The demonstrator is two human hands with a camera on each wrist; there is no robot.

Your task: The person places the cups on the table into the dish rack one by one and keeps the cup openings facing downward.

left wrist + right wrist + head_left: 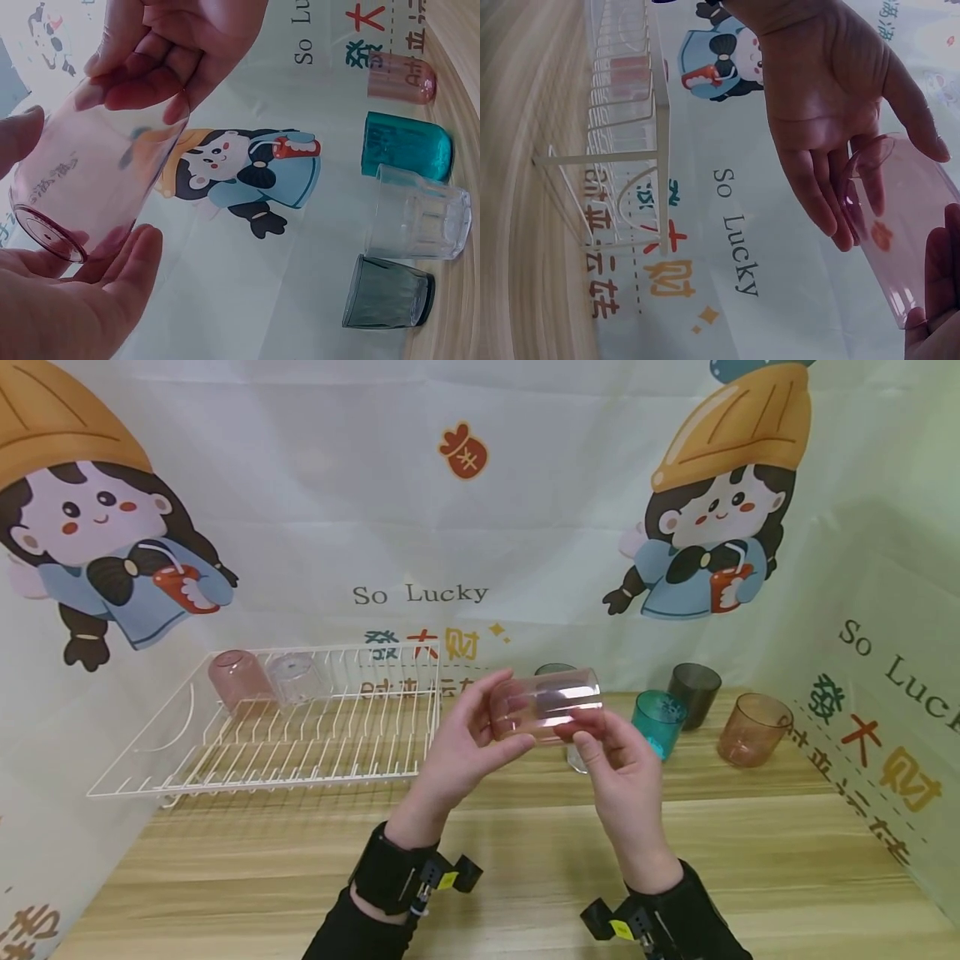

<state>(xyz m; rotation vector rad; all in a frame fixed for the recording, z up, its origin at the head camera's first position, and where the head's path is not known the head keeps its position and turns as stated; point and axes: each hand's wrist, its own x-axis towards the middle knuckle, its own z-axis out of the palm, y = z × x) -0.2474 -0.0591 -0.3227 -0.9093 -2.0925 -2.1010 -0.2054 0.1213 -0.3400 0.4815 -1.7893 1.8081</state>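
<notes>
A transparent pink glass tumbler [543, 702] lies sideways in the air between both hands. My left hand [465, 747] holds its base end, thumb on the near side and fingers behind. My right hand [624, 768] pinches the rim end, with some fingertips showing through the glass wall. In the left wrist view the tumbler's round base [51, 234] rests by the left fingers. The right wrist view shows the left palm [821, 97] turned to the camera, with the glass beyond its fingers.
A white wire rack [300, 768] at left bears a pink glass [238, 681] and a clear glass [296, 678]. At right stand a teal glass [658, 723], a dark grey glass [694, 695] and an amber glass [753, 731]. A clear glass [420, 214] and a greenish-grey glass [388, 292] are partly hidden behind the hands in the head view.
</notes>
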